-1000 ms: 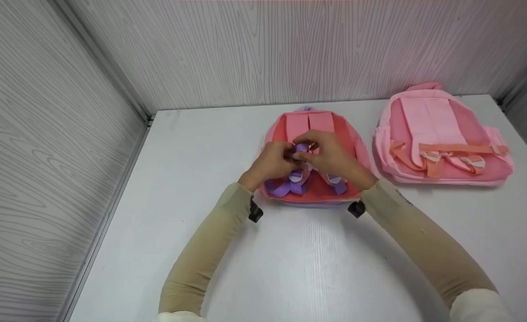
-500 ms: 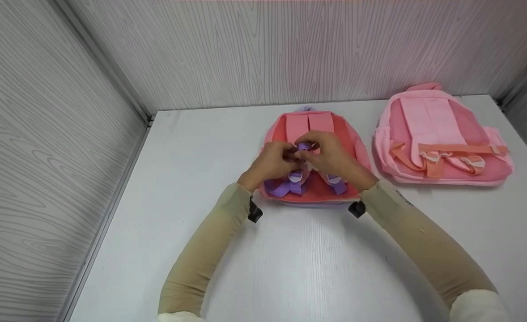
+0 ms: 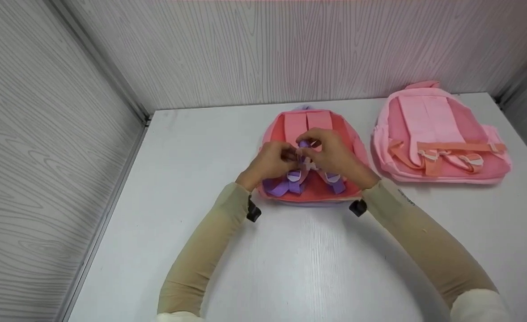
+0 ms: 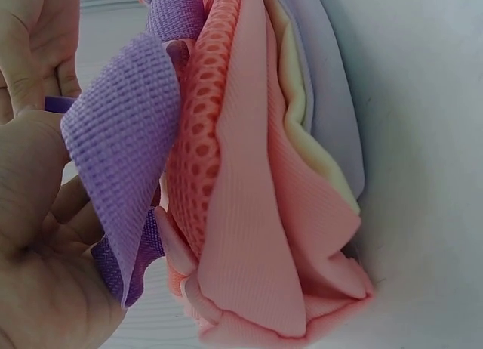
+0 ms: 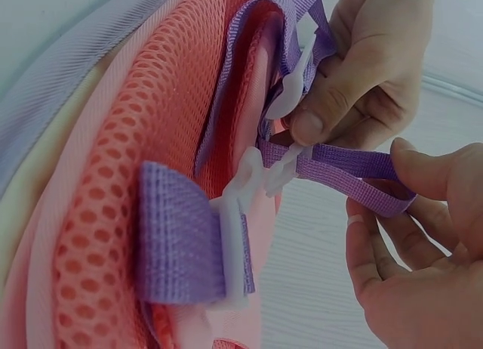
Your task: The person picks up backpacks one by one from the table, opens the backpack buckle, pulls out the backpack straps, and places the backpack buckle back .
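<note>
A small coral-pink backpack (image 3: 277, 134) lies on the table with its shoulder straps facing up. Both hands meet over its middle. My left hand (image 3: 270, 161) pinches a purple webbing strap beside a white plastic buckle (image 5: 284, 172). With thumb and fingers, my right hand (image 3: 330, 150) holds the loop of purple strap (image 5: 355, 179) that runs out of this buckle. Another white buckle (image 5: 232, 251) with purple webbing (image 5: 177, 236) sits nearer the right wrist camera. A loose purple strap end (image 4: 124, 122) stands in front of the left palm.
To the right lies a larger light-pink backpack (image 3: 433, 116) with orange straps (image 3: 456, 146). The white table (image 3: 192, 147) reaches to a wood-grain back wall (image 3: 245, 53), with another panel (image 3: 35, 147) at the left.
The hands stay over the same spot. The right fingers have shifted slightly, and the purple strap loop between them now looks narrower and more upright.
</note>
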Motion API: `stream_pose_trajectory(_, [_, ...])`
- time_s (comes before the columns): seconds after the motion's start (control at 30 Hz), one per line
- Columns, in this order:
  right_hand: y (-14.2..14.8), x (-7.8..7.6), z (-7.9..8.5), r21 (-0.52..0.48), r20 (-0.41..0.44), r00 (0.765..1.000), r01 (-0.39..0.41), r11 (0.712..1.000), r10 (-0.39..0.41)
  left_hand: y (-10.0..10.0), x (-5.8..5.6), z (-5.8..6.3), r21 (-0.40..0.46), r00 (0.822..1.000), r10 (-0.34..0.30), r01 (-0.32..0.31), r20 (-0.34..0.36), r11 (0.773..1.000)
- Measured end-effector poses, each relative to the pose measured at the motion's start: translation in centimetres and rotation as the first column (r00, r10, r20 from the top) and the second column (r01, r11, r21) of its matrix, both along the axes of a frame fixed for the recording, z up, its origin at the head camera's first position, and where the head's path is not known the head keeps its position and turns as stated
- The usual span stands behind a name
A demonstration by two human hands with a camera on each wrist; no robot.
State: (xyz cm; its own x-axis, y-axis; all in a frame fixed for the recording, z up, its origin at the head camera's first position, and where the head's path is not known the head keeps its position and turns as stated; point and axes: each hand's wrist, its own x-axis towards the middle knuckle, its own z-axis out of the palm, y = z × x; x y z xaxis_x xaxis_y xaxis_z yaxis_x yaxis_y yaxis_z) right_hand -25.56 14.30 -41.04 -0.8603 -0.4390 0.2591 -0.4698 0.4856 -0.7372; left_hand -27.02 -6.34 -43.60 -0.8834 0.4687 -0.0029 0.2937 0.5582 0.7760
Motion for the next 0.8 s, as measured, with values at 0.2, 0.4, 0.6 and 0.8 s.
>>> stream_pose_trajectory(0.2, [0.4,0.0,-0.1,-0.046,-0.019,1.0,-0.011,0.999,0.01,-0.1,-0.1,-0.3,-0.003,1.0,-0.007,0.007,0.012,1.0])
stream_pose_trajectory(0.4, [1.1,0.1,-0.1,-0.069,0.004,1.0,-0.01,0.998,0.01,0.0,-0.1,-0.3,-0.011,1.0,-0.006,0.006,0.01,1.0])
stream_pose_trajectory(0.6, [2.0,0.0,-0.2,-0.046,0.033,0.999,0.018,0.999,-0.016,0.0,0.0,-0.2,-0.042,1.0,0.004,-0.004,-0.004,0.999])
stream_pose_trajectory(0.8, [2.8,0.0,-0.2,-0.05,0.017,0.999,0.044,0.998,-0.043,0.0,0.1,-0.1,-0.033,0.999,0.016,-0.015,0.038,0.999])
